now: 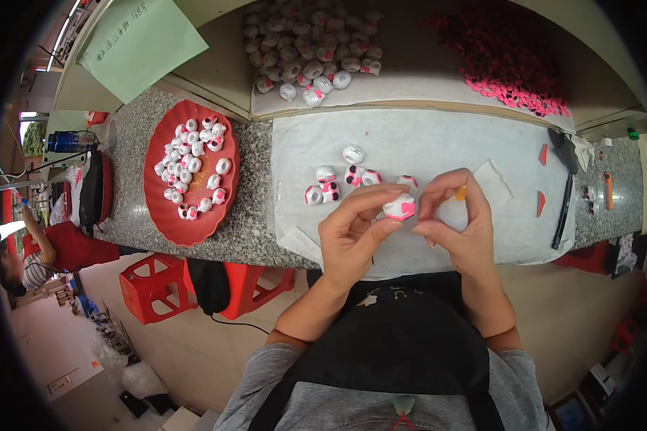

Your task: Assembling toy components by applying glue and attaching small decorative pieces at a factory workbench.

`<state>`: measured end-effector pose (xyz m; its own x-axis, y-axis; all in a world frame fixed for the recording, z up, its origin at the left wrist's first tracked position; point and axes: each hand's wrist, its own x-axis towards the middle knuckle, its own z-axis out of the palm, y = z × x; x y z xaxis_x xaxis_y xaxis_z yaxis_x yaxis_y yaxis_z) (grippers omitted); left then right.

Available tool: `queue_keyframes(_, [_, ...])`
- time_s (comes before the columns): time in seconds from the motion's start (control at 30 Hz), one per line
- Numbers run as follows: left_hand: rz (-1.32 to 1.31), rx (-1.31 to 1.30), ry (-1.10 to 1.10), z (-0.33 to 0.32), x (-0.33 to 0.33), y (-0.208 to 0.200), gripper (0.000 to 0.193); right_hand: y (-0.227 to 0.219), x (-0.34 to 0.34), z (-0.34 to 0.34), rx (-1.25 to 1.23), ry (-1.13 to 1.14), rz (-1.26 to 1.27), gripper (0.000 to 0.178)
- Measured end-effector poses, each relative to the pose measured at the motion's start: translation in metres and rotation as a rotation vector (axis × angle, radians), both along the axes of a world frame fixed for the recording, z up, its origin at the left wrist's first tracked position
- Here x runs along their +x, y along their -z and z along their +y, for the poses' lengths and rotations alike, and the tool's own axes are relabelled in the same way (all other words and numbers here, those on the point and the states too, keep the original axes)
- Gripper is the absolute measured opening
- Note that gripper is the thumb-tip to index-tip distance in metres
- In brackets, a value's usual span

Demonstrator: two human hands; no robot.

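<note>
Between the fingers of my left hand [351, 231] is a small white plastic piece with pink panels [400, 207], rounded like a toy head. My right hand [465, 228] is closed around a small translucent white bottle [453, 214] with an orange-yellow tip [461, 192]. The fingertips of the two hands are close together, slightly apart. Beyond my left hand several similar white pieces [326, 174] with pink and black parts lie on the white paper sheet [438, 140].
At left stands a red scalloped tray [157, 208] of white pieces. On the shelf behind are piles of white pieces [313, 54] and pink parts [514, 79]. Pink slips [541, 203] and a black pen [562, 215] lie at right. Red stools [154, 287] stand below the counter; a person [50, 251] is far left.
</note>
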<state>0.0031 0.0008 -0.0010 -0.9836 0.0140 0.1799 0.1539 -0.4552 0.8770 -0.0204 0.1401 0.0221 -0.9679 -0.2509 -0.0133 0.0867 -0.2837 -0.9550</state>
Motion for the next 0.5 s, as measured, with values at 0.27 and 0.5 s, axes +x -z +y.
queue_keyframes(0.27, [0.003,-0.04,0.018,0.001,0.004,0.001,0.026,0.003,-0.002,0.003,-0.031,-0.123,-0.03,0.025])
queue_keyframes(0.5, [0.076,-0.15,0.045,0.0,-0.004,0.002,0.022,0.013,0.0,0.007,-0.113,-0.113,-0.098,0.024])
